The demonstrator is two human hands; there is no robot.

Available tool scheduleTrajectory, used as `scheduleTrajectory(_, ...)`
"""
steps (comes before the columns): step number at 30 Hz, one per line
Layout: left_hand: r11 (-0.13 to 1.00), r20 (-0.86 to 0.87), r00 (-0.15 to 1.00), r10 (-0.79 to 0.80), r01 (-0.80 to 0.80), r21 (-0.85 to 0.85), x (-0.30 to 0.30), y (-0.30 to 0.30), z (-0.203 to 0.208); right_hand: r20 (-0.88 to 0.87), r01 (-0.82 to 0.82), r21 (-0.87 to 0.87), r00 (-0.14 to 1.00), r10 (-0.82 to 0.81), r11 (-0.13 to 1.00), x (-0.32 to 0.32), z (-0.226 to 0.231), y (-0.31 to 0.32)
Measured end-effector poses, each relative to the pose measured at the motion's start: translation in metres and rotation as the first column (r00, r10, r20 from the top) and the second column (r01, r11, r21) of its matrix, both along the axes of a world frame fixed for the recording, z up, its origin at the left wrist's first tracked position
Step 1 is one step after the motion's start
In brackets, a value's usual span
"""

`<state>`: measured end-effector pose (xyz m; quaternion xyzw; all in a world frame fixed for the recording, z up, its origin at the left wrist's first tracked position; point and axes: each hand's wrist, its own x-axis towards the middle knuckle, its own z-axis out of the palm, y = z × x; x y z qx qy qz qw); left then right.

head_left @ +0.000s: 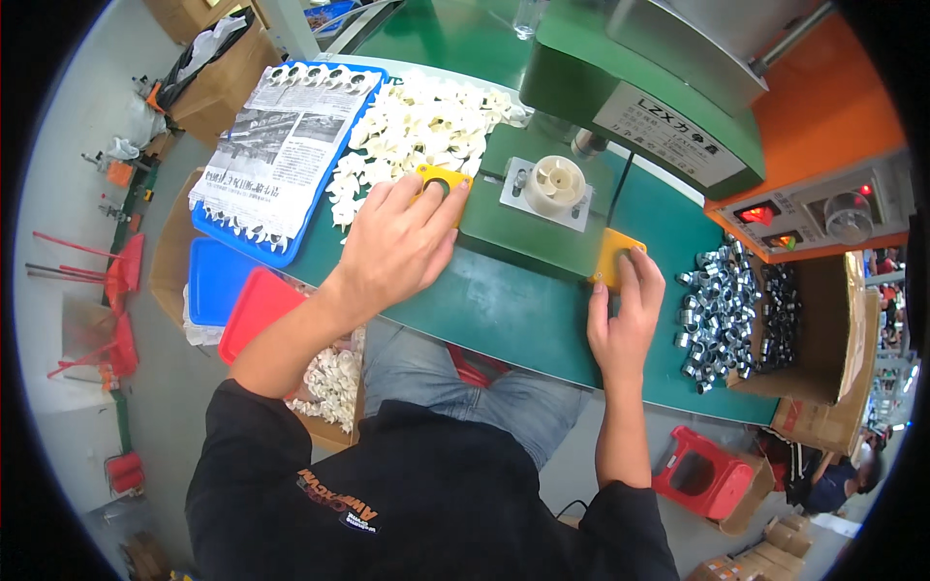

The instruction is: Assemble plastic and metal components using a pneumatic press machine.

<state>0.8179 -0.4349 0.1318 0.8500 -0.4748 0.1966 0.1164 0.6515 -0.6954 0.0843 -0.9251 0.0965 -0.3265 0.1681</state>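
Wheel [557,186] ahead, between both grips [395,242] [626,318].

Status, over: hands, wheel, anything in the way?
Left hand on left yellow block, right hand on right block. Wheel on metal plate. Nothing seen atop it; white parts heaped by left block.

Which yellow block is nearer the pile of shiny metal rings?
The yellow block at the right hand; the other yellow block, at the left hand, sits beside the white parts.
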Motion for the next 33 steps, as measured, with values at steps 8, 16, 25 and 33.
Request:
scheduleTrajectory(8,0.99,-0.043,0.999,-0.005,-0.001,-0.138,0.011,-0.003,-0.003,0.019,-0.091,0.0,0.996,0.091,0.996,0.002,0.007,-0.007)
scheduleTrajectory(16,0.944,-0.135,0.991,0.018,-0.061,-0.324,0.011,-0.002,-0.012,-0.025,0.467,-0.213,0.876,-0.482,0.859,-0.073,0.012,-0.07)
scheduleTrajectory(25,0.913,-0.23,0.969,-0.087,-0.015,-0.408,0.0,-0.026,-0.004,-0.161,0.335,-0.254,0.91,-0.382,0.907,-0.083,-0.009,-0.096)
scheduleTrajectory(33,0.901,-0.187,0.972,-0.141,0.048,-0.432,0.0,-0.032,-0.006,-0.254,0.041,-0.216,0.962,-0.096,0.976,-0.063,0.001,-0.08)
